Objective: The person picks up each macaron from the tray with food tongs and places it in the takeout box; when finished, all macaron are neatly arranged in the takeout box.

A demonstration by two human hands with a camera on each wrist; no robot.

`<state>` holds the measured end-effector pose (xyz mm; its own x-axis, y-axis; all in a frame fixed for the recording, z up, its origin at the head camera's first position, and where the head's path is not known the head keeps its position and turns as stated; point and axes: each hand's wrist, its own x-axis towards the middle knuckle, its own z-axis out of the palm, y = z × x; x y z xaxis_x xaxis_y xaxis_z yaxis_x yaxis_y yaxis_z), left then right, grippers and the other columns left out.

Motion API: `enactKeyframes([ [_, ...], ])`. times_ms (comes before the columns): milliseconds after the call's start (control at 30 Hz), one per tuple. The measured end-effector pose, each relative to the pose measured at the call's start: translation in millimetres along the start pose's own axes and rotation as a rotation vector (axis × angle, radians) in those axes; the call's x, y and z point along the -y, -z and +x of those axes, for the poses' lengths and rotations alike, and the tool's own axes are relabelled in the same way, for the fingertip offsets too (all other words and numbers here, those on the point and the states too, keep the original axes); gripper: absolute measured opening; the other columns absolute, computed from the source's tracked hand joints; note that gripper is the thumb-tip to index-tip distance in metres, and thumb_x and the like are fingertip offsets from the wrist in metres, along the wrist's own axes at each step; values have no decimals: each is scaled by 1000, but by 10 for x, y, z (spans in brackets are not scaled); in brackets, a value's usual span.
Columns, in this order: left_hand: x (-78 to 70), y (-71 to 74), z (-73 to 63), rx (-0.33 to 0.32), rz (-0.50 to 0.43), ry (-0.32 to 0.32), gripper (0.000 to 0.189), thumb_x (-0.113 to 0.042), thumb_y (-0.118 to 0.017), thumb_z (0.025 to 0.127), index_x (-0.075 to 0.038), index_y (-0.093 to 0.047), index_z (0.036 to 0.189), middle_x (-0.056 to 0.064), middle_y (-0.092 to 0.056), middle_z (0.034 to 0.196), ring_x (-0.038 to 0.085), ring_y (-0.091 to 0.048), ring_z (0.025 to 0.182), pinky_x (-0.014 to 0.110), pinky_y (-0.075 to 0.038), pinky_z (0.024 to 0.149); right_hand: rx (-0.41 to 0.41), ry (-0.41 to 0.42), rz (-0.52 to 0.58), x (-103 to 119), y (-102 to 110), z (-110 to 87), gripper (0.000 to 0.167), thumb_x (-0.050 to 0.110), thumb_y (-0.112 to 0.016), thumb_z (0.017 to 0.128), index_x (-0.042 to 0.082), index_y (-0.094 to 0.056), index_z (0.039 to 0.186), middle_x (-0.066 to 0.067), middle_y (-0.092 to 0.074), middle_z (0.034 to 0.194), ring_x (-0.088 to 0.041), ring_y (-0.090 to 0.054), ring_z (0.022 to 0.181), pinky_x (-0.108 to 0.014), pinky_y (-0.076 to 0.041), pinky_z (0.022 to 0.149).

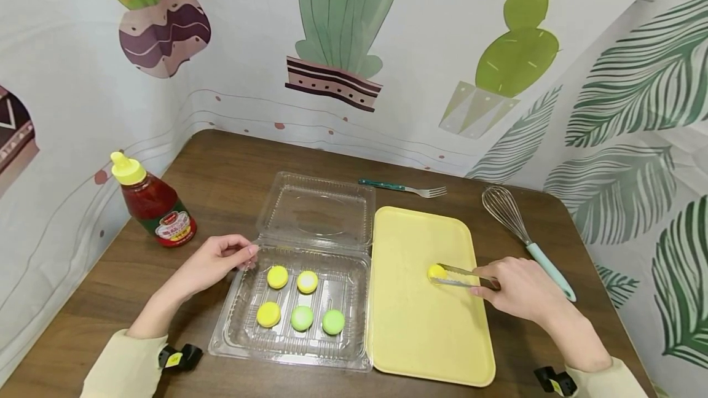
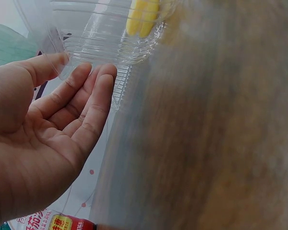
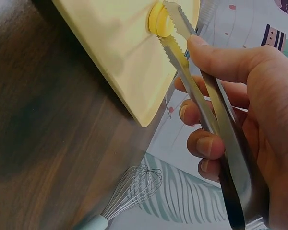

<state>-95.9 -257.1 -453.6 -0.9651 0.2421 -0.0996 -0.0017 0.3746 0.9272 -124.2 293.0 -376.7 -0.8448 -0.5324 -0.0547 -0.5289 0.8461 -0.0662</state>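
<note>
My left hand (image 1: 221,261) pinches the left rim of a clear plastic clamshell container (image 1: 238,330), thumb on one side and fingertips on the other. The container's lid (image 1: 316,207) lies folded back. Inside are three yellow macarons (image 1: 268,314) and two green macarons (image 1: 302,318). My right hand (image 1: 522,287) grips metal tongs (image 3: 218,103) around their arms. The serrated tips stand on either side of a yellow macaron (image 3: 158,19) over the yellow tray (image 1: 426,343); whether they press on it I cannot tell.
A red sauce bottle (image 1: 160,207) with a yellow cap stands at the left. A green-handled fork (image 1: 401,187) lies behind the tray, and a whisk (image 1: 528,241) is right of it. A patterned cloth (image 1: 238,35) hangs behind the wooden table (image 1: 221,164).
</note>
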Motion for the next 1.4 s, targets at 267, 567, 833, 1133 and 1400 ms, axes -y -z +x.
enactKeyframes([
  [267, -2, 6, -5, 5, 6, 11, 26, -24, -62, 101, 2, -67, 103, 10, -70, 88, 19, -65, 79, 29, -54, 70, 4, 1, 8, 9, 9, 3, 25, 35, -81, 82, 20, -79, 102, 21, -43, 61, 0, -36, 54, -24, -32, 48],
  [567, 2, 7, -1, 3, -6, -1, 25, -22, -62, 101, 2, -67, 103, 10, -70, 88, 18, -66, 78, 28, -55, 70, -5, 11, 5, 0, 15, 0, 25, 36, -81, 83, 20, -79, 103, 20, -40, 60, 0, -34, 53, -24, -30, 46],
  [833, -2, 8, -2, 10, -6, 11, 26, -23, -62, 101, 2, -67, 104, 10, -70, 89, 19, -66, 80, 28, -55, 71, -17, 17, 9, 8, 55, 12, 23, 32, -82, 82, 19, -79, 101, 19, -39, 58, 0, -32, 50, -23, -29, 44],
  [1133, 0, 9, -3, 8, -3, 13, 26, -23, -62, 101, 2, -67, 104, 11, -70, 89, 19, -67, 80, 29, -55, 70, -57, 69, -32, 38, 102, 30, 21, 33, -83, 81, 21, -78, 98, 20, -36, 58, 0, -30, 50, -23, -26, 44],
  [1400, -10, 5, -6, 7, -1, 17, 26, -24, -63, 101, 2, -67, 104, 11, -70, 89, 20, -67, 80, 29, -55, 71, -95, 117, -31, 84, 170, 74, 21, 31, -84, 80, 19, -79, 97, 18, -61, 70, 1, -35, 51, -22, -29, 45],
])
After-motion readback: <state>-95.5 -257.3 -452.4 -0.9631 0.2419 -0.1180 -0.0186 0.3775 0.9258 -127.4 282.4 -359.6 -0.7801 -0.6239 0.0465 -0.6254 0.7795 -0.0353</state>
